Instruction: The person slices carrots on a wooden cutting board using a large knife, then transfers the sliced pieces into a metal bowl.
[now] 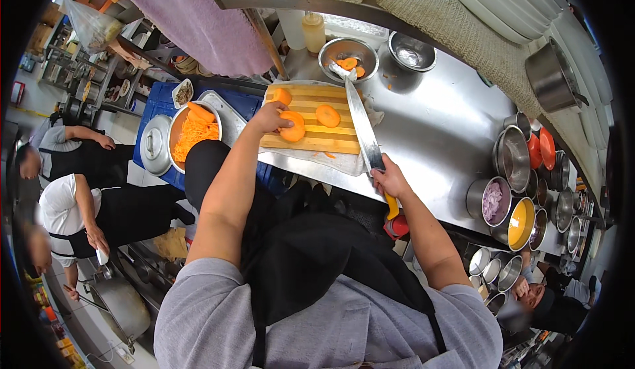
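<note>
My left hand is closed on a thick carrot slice at the left part of a striped wooden cutting board. Another carrot slice lies flat to its right, and a carrot chunk sits just beyond my fingers. In my right hand is the yellow handle of a large kitchen knife. Its broad blade points away from me along the board's right edge, the tip near a metal bowl that holds a few carrot slices. The blade is apart from the carrots on the board.
Left stands a bowl of shredded carrot beside a metal lid. A second metal bowl and a squeeze bottle are at the back. Pots with chopped onion and yellow liquid line the right. A shelf overhangs; co-workers stand left.
</note>
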`<act>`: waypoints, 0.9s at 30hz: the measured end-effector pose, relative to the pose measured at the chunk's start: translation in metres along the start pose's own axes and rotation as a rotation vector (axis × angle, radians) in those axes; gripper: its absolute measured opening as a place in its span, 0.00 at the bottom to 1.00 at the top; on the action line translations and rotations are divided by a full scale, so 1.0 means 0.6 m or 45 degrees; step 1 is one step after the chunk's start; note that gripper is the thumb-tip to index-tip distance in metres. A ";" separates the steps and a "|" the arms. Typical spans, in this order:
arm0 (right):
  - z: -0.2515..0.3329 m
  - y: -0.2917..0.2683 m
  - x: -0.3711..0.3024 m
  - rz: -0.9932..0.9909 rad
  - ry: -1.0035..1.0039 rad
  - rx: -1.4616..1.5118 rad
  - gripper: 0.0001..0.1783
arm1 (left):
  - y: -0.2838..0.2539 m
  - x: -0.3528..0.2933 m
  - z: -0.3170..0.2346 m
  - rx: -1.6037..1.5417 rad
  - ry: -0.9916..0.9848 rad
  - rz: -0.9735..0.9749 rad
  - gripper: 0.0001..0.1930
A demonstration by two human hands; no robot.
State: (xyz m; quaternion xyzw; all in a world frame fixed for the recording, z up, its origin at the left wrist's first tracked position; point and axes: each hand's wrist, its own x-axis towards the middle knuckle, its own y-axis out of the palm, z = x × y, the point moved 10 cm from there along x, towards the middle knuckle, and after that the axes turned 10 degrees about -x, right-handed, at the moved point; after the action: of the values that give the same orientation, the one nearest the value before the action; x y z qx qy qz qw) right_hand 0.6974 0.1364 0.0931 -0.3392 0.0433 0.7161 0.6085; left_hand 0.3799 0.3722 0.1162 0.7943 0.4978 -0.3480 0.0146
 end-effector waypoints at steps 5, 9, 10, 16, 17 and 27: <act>0.004 0.000 0.001 -0.021 -0.014 0.045 0.17 | 0.052 0.011 -0.088 0.006 0.233 0.272 0.27; 0.008 0.004 -0.001 -0.034 0.009 0.061 0.17 | 0.134 0.058 -0.143 0.464 0.477 0.270 0.25; 0.008 0.004 0.000 -0.041 0.015 0.061 0.17 | 0.143 0.065 -0.137 0.462 0.481 0.278 0.25; -0.009 0.007 0.009 -0.038 -0.002 0.062 0.15 | 0.170 0.056 -0.151 0.855 0.576 0.107 0.27; -0.009 0.002 0.006 -0.052 0.014 0.058 0.16 | 0.178 0.040 -0.164 0.867 0.513 0.007 0.31; -0.010 0.001 0.010 -0.079 0.003 0.052 0.19 | 0.187 -0.050 -0.135 0.849 0.740 -0.403 0.39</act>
State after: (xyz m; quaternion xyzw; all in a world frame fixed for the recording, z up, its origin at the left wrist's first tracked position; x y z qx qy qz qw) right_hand 0.6992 0.1384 0.0854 -0.3287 0.0482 0.6954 0.6372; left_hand 0.5053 0.3220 0.1584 0.7346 0.4573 -0.2499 -0.4345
